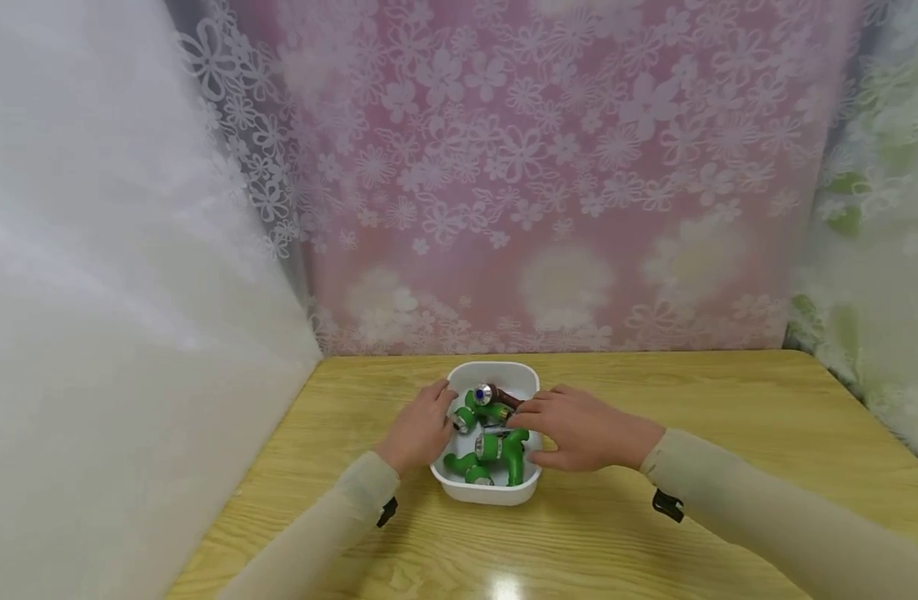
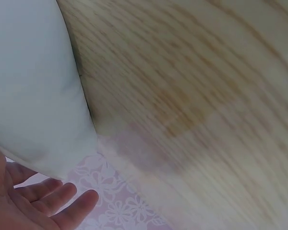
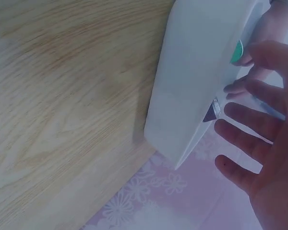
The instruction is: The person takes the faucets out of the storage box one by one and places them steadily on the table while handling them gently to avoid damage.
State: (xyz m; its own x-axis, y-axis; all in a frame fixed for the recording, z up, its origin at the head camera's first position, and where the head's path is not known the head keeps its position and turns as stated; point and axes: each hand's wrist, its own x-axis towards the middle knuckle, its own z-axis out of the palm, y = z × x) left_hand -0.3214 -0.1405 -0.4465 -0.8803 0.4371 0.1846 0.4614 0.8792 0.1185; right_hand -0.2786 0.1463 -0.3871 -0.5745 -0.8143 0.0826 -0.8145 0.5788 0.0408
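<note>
A white tub (image 1: 491,497) stands on the table between my hands. Inside lie green tap-like fittings with silvery ends, among them one near the front right (image 1: 513,457), one near the front left (image 1: 462,462) and one further back (image 1: 465,418). A brown fitting (image 1: 509,400) with a blue-centred silvery cap lies at the back. My left hand (image 1: 421,427) is at the tub's left rim, its fingers loosely bent in the left wrist view. Over the right rim reaches my right hand (image 1: 575,429), fingers spread and nothing held; in the head view its fingertips partly cover the fittings.
The wood-grain table (image 1: 684,392) extends on both sides of the tub. A pink flowered curtain (image 1: 564,208) hangs behind it. White sheeting (image 1: 129,250) slopes along the left, and a leaf-patterned sheet (image 1: 871,250) borders the right.
</note>
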